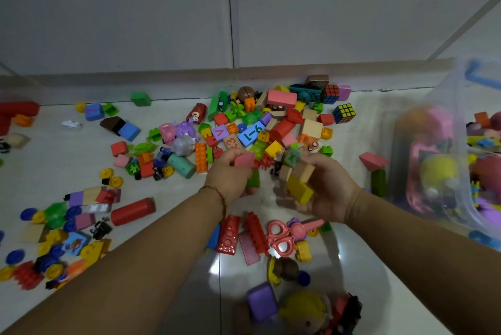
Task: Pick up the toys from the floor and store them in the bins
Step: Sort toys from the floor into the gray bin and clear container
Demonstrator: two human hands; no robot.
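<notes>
Floor (62, 172): glossy white tile. Grey panelled wall (135, 9) behind.
Toys (257, 128) lie scattered on the floor, thickest at the wall's foot. Red cylinder (132, 211) at left, pink scissors (282, 234) between the forearms.
Left hand (230, 174): fingers curled round a pink block (244, 159) and a green block (253, 180).
Right hand (330, 188): grips a yellow block (299, 189) and wooden blocks (302, 170).
Clear bin (444, 96) at right holds more playthings, blurred.

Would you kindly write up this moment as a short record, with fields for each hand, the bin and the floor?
left hand: grips a pink block and a green block
right hand: grips a yellow block and wooden blocks
bin: clear plastic, on the right, toys inside
floor: pale tiles, strewn with blocks and toys
just below the hands: pink toy scissors, red brick
</notes>
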